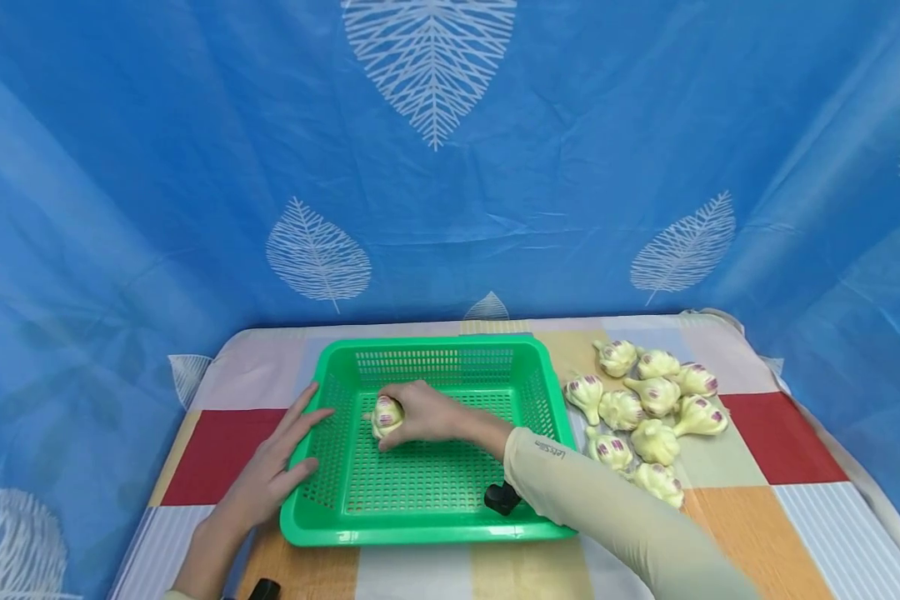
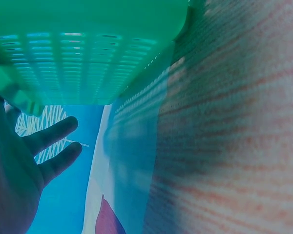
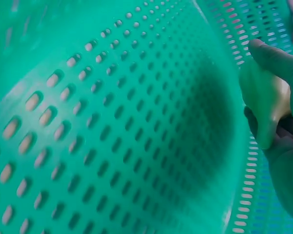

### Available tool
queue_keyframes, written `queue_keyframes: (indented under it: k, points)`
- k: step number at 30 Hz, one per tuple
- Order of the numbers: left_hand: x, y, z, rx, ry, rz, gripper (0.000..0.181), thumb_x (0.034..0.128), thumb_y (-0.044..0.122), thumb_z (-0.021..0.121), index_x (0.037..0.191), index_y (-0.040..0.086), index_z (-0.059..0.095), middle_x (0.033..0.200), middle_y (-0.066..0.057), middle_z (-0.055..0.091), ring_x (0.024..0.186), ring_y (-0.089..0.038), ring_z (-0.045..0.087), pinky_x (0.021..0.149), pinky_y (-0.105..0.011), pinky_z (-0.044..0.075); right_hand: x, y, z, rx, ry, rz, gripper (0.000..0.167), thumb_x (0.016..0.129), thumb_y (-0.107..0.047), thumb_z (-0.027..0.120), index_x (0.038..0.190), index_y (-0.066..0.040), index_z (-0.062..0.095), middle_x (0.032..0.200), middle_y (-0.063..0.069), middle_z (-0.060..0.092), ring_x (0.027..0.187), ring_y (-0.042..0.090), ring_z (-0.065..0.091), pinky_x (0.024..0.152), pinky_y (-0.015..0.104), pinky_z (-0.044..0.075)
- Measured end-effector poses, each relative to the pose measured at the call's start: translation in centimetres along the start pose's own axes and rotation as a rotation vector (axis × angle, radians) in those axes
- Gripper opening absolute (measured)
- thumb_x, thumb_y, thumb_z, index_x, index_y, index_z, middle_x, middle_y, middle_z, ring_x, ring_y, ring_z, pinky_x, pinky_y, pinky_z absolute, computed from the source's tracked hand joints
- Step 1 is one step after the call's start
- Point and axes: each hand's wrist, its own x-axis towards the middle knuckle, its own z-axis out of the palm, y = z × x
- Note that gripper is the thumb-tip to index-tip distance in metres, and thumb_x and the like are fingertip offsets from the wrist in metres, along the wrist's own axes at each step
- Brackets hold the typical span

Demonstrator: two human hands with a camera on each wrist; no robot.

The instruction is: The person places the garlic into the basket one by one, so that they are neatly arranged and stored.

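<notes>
We find the garlic bulb (image 1: 387,416) inside the green basket (image 1: 431,536), left of its middle, with its narrow stem pointing left. The right hand (image 1: 423,412) pinches it, thumb on the near side and fingers on the far side; we cannot tell whether the bulb touches the basket floor. The left hand (image 1: 273,467) is spread at the basket's left wall. More garlic bulbs (image 1: 656,396) lie to the right on the tabletop (image 1: 412,575).

We judge the bulb light and firm, its surface smooth and perhaps a little slippery, unlikely to crush under a moderate pinch. We recommend holding across its widest part; the tapered stem, in our assessment, offers poorer purchase and may bend.
</notes>
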Motion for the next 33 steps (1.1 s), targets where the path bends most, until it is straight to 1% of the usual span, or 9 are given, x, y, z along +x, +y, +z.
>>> queue_keyframes:
  k: [4,7,10,12,14,17,23,28,33]
  points:
    - [0.0,0.1,0.1,0.000,-0.009,-0.016,0.062,0.0884,0.012,0.060,0.149,0.013,0.047,0.168,-0.003,0.014,0.149,-0.029,0.024,0.095,-0.066,0.043,1.0,0.3,1.1,-0.024,0.037,0.001,0.070,0.075,-0.027,0.090,0.130,0.000,0.059,0.088,-0.008,0.061,0.069,0.004,0.059,0.059,0.019,0.050]
    - [-0.1,0.0,0.1,-0.002,-0.001,-0.011,0.062,0.0880,0.012,0.061,0.149,0.012,0.047,0.168,-0.004,0.014,0.149,-0.028,0.023,0.094,-0.067,0.043,1.7,0.5,1.7,-0.057,0.066,-0.007,0.066,0.075,-0.029,0.090,0.128,-0.001,0.060,0.089,-0.007,0.061,0.071,0.004,0.058,0.060,0.018,0.049]
    - [-0.1,-0.1,0.1,-0.001,0.003,0.002,0.062,0.0884,0.011,0.060,0.149,0.011,0.047,0.168,-0.005,0.015,0.148,-0.030,0.024,0.093,-0.067,0.043,2.4,0.8,2.2,-0.079,0.112,-0.009,0.069,0.077,-0.031,0.089,0.131,-0.002,0.058,0.097,-0.003,0.064,0.079,0.005,0.058,0.065,0.018,0.049]
    - [-0.1,-0.1,0.1,-0.003,0.005,0.008,0.061,0.0882,0.009,0.060,0.148,0.011,0.047,0.168,-0.005,0.015,0.147,-0.033,0.026,0.092,-0.067,0.045,2.7,1.0,2.6,-0.081,0.143,-0.001,0.077,0.077,-0.033,0.089,0.138,-0.001,0.054,0.108,0.001,0.065,0.087,0.006,0.059,0.071,0.018,0.049]
    - [-0.1,0.0,0.2,-0.004,0.004,0.012,0.061,0.0883,0.008,0.060,0.148,0.011,0.048,0.168,-0.005,0.015,0.146,-0.035,0.027,0.091,-0.066,0.045,3.0,1.1,3.0,-0.083,0.161,0.003,0.080,0.077,-0.034,0.089,0.141,-0.001,0.052,0.116,0.004,0.065,0.094,0.008,0.059,0.077,0.019,0.049]
    - [0.0,0.0,0.2,-0.009,0.009,0.018,0.062,0.0876,0.007,0.059,0.148,0.011,0.048,0.168,-0.004,0.015,0.146,-0.036,0.027,0.091,-0.066,0.046,3.3,1.3,3.4,-0.078,0.170,0.006,0.083,0.078,-0.035,0.088,0.145,-0.003,0.049,0.124,0.005,0.062,0.101,0.009,0.059,0.082,0.020,0.049]
    - [0.1,0.0,0.2,-0.015,0.020,0.020,0.061,0.0875,0.007,0.058,0.147,0.009,0.049,0.168,-0.005,0.016,0.147,-0.035,0.026,0.093,-0.068,0.043,3.8,1.4,3.9,-0.067,0.204,-0.018,0.083,0.081,-0.036,0.086,0.147,-0.004,0.046,0.128,0.006,0.060,0.106,0.010,0.060,0.084,0.021,0.050]
    - [0.1,0.0,0.2,-0.015,0.008,0.010,0.060,0.0882,0.007,0.058,0.148,0.009,0.048,0.168,-0.005,0.015,0.146,-0.036,0.027,0.092,-0.067,0.044,3.9,1.7,4.2,-0.104,0.217,-0.033,0.085,0.081,-0.038,0.085,0.149,-0.006,0.044,0.129,0.005,0.058,0.108,0.011,0.059,0.088,0.022,0.049]
    - [0.0,-0.1,0.3,-0.020,0.011,0.009,0.059,0.0898,0.010,0.059,0.148,0.009,0.048,0.168,-0.005,0.015,0.145,-0.038,0.027,0.092,-0.068,0.044,4.0,1.7,4.3,-0.131,0.206,-0.042,0.092,0.080,-0.042,0.085,0.152,-0.008,0.039,0.137,0.005,0.054,0.114,0.012,0.058,0.091,0.023,0.048]
